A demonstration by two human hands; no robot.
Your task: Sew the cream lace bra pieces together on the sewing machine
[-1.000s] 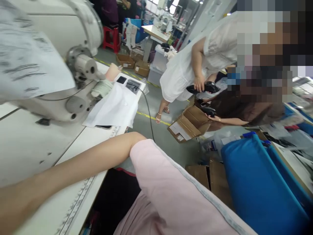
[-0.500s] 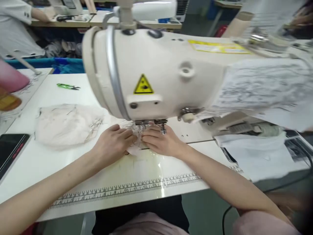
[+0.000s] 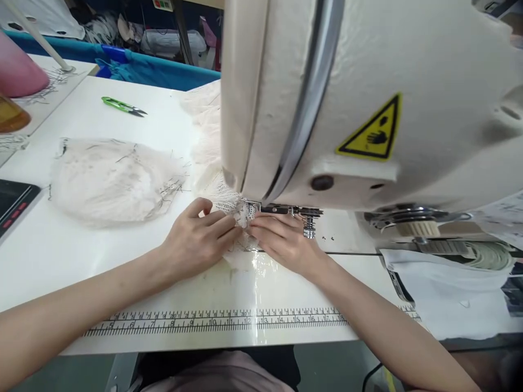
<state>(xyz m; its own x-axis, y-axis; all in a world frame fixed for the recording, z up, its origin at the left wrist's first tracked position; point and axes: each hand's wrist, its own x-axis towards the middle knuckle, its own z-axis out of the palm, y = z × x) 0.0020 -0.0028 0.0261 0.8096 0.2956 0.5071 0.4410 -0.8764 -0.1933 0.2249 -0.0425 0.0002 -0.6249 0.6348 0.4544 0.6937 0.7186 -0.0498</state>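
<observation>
Under the head of a white sewing machine (image 3: 368, 65) lies a piece of pale lace fabric (image 3: 224, 197), bunched near the needle area. My left hand (image 3: 202, 231) has its fingers curled onto the lace from the left. From the right, my right hand (image 3: 284, 239) presses its fingers together on the same lace, close beside the presser foot area (image 3: 281, 209). The fingertips of both hands are partly hidden by fabric and machine. More of the pale fabric spreads behind and left of the machine head.
Left of my hands lies a sheer pale fabric piece (image 3: 114, 182) with loose dark threads. Green thread snips (image 3: 122, 106) rest behind it. A black phone (image 3: 16, 201) sits at the left edge, and a printed ruler strip (image 3: 212, 322) runs along the front. White cloth (image 3: 449, 294) lies right.
The view has moved closer and turned, so the machine head looks larger and further right. Both hands stay on the lace near the needle area.
</observation>
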